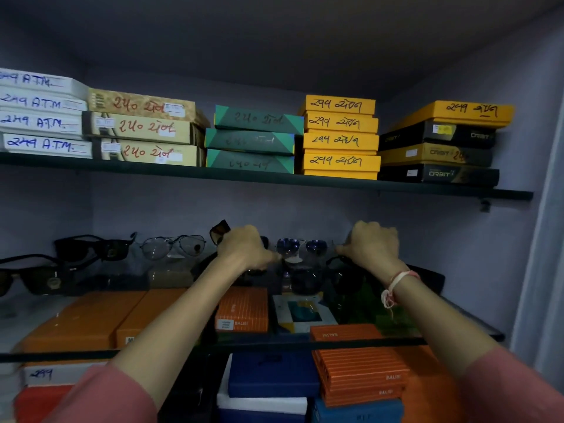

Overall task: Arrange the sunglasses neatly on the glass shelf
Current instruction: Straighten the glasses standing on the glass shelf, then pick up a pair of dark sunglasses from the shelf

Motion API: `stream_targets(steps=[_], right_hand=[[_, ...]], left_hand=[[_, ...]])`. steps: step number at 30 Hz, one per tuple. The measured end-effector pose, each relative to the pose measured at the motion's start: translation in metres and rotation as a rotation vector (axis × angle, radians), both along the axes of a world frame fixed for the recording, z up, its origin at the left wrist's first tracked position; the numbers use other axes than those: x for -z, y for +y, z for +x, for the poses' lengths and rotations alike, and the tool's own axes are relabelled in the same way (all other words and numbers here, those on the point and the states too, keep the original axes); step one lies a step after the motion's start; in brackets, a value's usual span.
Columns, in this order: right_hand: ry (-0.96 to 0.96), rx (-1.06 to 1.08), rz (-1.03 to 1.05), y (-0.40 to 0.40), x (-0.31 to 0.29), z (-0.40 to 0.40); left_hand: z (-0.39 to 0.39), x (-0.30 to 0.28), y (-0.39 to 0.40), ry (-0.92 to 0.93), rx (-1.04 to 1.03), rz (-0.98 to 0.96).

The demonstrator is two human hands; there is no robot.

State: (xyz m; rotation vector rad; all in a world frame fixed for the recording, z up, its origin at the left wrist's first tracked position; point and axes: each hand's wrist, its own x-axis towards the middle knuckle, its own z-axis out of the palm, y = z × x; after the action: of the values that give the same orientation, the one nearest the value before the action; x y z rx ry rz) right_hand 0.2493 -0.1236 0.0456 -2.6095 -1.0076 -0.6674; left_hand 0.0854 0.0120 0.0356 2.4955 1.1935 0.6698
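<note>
My left hand [244,247] grips brown sunglasses [219,231] at twelve o'clock on the glass shelf [396,341]; my right hand [374,244], at one o'clock, is curled, its grip hidden

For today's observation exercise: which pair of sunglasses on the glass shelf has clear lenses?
The thin wire-framed aviator pair, second from left; its neighbours all have dark or blue lenses.

the cabinet is dim with a bluish-grey cast; the top darkens to shadow. the stacked bright yellow cardboard boxes [340,138] catch the most light. wide-angle bending bows the upper dark-edged glass shelf [213,174] and stretches the corners. detail is soft throughout, and dark sunglasses [91,247] blur into the gloom.
</note>
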Motion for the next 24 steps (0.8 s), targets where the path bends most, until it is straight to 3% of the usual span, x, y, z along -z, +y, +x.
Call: stream_targets(steps=[5, 9, 13, 20, 22, 24], right_hand=[[0.144, -0.282, 0.130, 0.053, -0.006, -0.044], [0.347, -0.436, 0.068, 0.098, 0.002, -0.076], [0.511, -0.447, -0.039, 0.123, 0.020, -0.094], [0.866, -0.534, 0.283, 0.128, 0.028, -0.104], [0.835, -0.579, 0.342, 0.126, 0.027, -0.108], [0.711, -0.592, 0.346, 0.124, 0.026, -0.109]], left_hand=[[-0.049, 0.000, 0.033, -0.023, -0.244, 0.180], [-0.070, 0.007, 0.054, 0.132, -0.233, 0.006], [-0.077, 0.017, 0.069, 0.108, -0.180, -0.053], [-0.109, 0.012, 0.097, 0.124, -0.191, -0.075], [-0.117, 0.010, 0.100, 0.116, -0.184, -0.080], [-0.122, 0.007, 0.102, -0.014, -0.165, -0.034]])
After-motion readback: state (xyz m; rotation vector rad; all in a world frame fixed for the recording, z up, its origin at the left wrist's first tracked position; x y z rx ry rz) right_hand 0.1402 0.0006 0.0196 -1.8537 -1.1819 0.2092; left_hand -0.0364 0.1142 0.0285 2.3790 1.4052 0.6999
